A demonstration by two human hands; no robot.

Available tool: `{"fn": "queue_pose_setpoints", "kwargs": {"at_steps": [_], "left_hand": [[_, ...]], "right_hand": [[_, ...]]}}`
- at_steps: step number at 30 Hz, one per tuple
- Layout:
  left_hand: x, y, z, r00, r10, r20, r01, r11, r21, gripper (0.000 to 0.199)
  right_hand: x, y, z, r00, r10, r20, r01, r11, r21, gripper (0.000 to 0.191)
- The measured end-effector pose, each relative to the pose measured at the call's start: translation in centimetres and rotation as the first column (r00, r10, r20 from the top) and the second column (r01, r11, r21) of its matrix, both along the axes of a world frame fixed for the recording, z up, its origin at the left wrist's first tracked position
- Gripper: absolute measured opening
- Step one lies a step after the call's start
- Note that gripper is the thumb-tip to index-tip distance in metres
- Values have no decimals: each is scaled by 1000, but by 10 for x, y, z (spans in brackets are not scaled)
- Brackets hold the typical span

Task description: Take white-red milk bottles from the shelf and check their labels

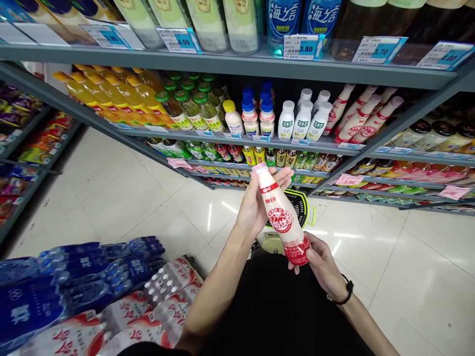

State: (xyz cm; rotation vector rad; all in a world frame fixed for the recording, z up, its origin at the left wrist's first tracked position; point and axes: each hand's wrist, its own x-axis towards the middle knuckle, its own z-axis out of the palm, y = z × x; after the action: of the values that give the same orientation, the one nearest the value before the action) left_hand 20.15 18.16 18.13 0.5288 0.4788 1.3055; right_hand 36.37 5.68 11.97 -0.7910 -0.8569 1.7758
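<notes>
A milk drink bottle (280, 212) with a pink cap, cream body and red print is held tilted in front of me, its cap pointing away and to the left. Around its neck and upper side my left hand (254, 202) is closed, thumb near the cap and some fingers behind it. My right hand (319, 259) grips the red base, with the thumb on the near side and fingertips showing underneath. Similar red-printed bottles (365, 118) lean on the middle shelf beyond. Beside them stand white soy milk bottles (304, 118).
Shelves (222, 64) of drinks with price tags run across the front. A black and yellow-green shopping basket (302, 207) is on the tiled floor beyond my hands. Wrapped packs of blue water bottles (81, 277) and red-white packs (126, 311) are stacked at lower left. A snack shelf (40, 163) borders the left.
</notes>
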Motion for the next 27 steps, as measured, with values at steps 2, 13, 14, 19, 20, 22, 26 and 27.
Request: {"fn": "queue_pose_setpoints", "kwargs": {"at_steps": [2, 13, 14, 19, 20, 22, 26, 27], "left_hand": [[0, -1, 0, 1000, -5, -11, 5, 1000, 11, 45], [1, 0, 2, 999, -37, -25, 37, 999, -8, 54], [1, 0, 2, 999, -39, -18, 39, 999, 2, 55], [2, -1, -1, 999, -39, -22, 39, 999, -14, 52], [3, -2, -1, 999, -36, -30, 35, 999, -20, 52], [4, -2, -3, 999, -29, -38, 28, 999, -19, 50], [8, -1, -6, 999, -35, -36, 35, 999, -7, 49], [9, 0, -6, 999, -35, -42, 34, 999, -12, 49]], "right_hand": [[1, 0, -1, 1000, -20, -1, 20, 1000, -11, 40], [-2, -4, -10, 903, -338, 267, 296, 937, 187, 37], [-2, -4, -11, 850, -408, 335, 328, 905, 271, 41], [5, 0, -16, 543, -731, 413, 355, 646, 676, 57], [8, 2, -17, 493, -777, 391, 338, 585, 737, 60], [14, 3, -21, 422, -836, 351, 290, 492, 821, 66], [27, 4, -27, 382, -872, 306, 181, 396, 901, 73], [29, 4, -27, 386, -875, 293, 159, 376, 913, 72]]}}
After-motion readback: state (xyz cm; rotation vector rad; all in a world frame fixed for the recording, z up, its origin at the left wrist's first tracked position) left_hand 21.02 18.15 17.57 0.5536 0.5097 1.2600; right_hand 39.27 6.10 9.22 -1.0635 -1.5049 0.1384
